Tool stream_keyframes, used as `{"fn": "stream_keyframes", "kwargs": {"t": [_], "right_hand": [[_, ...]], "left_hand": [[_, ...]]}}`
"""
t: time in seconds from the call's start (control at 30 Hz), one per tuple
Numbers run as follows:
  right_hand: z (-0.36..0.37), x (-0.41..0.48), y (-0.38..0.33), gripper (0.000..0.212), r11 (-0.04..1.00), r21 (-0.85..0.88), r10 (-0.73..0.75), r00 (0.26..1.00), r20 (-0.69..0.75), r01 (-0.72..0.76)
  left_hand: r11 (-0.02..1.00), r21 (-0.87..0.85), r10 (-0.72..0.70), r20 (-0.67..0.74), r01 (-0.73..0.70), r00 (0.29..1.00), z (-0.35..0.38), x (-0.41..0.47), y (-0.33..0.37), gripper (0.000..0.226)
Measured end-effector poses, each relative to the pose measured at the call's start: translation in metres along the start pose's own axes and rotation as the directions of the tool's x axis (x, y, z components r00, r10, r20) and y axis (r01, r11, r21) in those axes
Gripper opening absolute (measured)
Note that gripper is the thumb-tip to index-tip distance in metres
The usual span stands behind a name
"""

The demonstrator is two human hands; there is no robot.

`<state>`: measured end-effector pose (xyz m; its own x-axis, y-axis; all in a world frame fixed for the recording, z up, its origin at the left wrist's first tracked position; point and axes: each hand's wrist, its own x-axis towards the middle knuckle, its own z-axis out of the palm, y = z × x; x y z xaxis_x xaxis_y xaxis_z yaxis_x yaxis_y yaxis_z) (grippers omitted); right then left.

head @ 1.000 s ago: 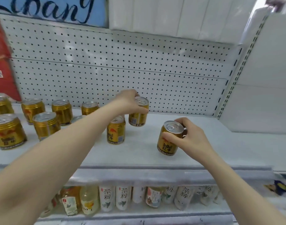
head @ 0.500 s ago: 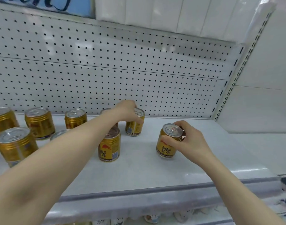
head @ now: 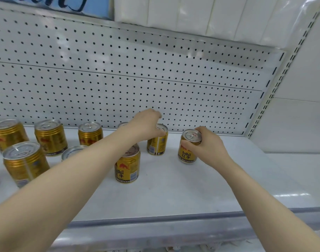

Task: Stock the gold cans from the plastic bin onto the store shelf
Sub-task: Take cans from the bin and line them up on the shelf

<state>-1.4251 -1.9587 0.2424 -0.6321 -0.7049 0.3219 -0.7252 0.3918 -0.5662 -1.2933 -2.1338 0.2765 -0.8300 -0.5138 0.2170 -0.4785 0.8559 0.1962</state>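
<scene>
I see my left hand curled over the top of a gold can standing upright near the pegboard, fingers closed around its rim. My right hand grips another gold can from the side, thumb and fingers wrapped around its upper part; it stands on the white shelf, just right of the first. More cans stand upright further left.

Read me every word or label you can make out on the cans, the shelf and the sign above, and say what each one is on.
"RedBull" with two Chinese characters under it: can in the right hand.
"Bull", partly hidden, same characters, "Taurine Drink" along the base: front can.
Blue sign: cursive letters cut off, unreadable.
Fine print on the can under the left hand: too small.
</scene>
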Motion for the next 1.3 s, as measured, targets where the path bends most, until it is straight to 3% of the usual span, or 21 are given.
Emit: {"fn": "stream_keyframes", "kwargs": {"t": [0.07, 0.17, 0.33, 0.7, 0.87, 1.13, 1.3], "right_hand": [[0.005, 0.012, 0.0, 0.045, 0.999, -0.034, 0.017, 1.0, 0.006, -0.017], [0.012, 0.027, 0.002, 0.048, 0.997, -0.062, 0.053, 0.998, 0.028, -0.051], [0.023, 0.044, 0.013, 0.046, 0.993, -0.101, 0.07, 0.997, 0.033, -0.066], [0.005, 0.029, 0.019, 0.07, 0.883, -0.428, -0.175, 0.981, 0.079, 0.192], [-0.03, -0.01, 0.029, 0.063, 0.813, -0.462, -0.369, 0.927, 0.061, 0.354], [-0.089, -0.117, 0.086, 0.061, 0.706, -0.514, -0.538, 0.841, 0.057, 0.487], [-0.111, -0.196, 0.146, 0.053, 0.695, -0.466, -0.606, 0.795, 0.031, 0.548]], "left_hand": [[0.996, 0.043, 0.078, -0.051, -0.076, 0.996, -0.004, -0.01, 0.002, 0.05], [0.986, 0.092, 0.14, -0.021, -0.138, 0.99, -0.003, -0.024, 0.004, 0.043], [0.978, 0.154, 0.146, -0.004, -0.144, 0.989, 0.002, -0.029, -0.001, 0.035], [0.978, 0.16, 0.136, -0.011, -0.132, 0.991, -0.006, -0.041, 0.013, 0.044], [0.974, 0.198, 0.124, -0.079, -0.106, 0.989, -0.007, -0.067, 0.042, 0.043], [0.973, 0.171, 0.195, -0.272, -0.152, 0.942, 0.035, -0.153, 0.123, 0.044], [0.986, 0.084, 0.166, -0.351, -0.146, 0.921, 0.087, -0.221, 0.18, 0.035]]}}
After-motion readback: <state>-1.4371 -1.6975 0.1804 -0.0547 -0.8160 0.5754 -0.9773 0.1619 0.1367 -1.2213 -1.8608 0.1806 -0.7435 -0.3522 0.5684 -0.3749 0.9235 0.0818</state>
